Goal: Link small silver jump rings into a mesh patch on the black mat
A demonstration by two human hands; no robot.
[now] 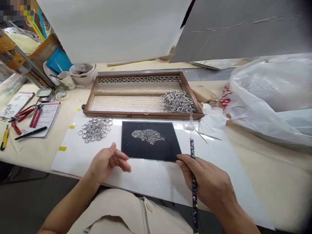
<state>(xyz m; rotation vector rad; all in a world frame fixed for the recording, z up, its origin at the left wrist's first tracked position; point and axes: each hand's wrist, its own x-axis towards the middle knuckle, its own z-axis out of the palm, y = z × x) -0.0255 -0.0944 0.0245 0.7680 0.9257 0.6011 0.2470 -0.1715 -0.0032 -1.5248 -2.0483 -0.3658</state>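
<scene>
My right hand (207,182) grips a thin dark stick (192,152) whose tip points away from me, beside the right edge of a black square mat (151,149). A small heap of tiny silver beads (148,136) lies on the mat. My left hand (108,162) hovers open at the mat's near left corner and holds nothing. A loose pile of metal rings (95,128) lies left of the mat on a white sheet (80,156). Behind the mat stands a wooden mesh tray (141,113) with a row of rings along its far side and a ring heap (176,101) at its right.
Red-handled pliers (23,114), a black pen (30,133) and a yellow tool (4,139) lie at the left. Cups and bowls (80,74) stand at the back left. A big clear plastic bag (273,94) fills the right. Grey and white boards lean at the back.
</scene>
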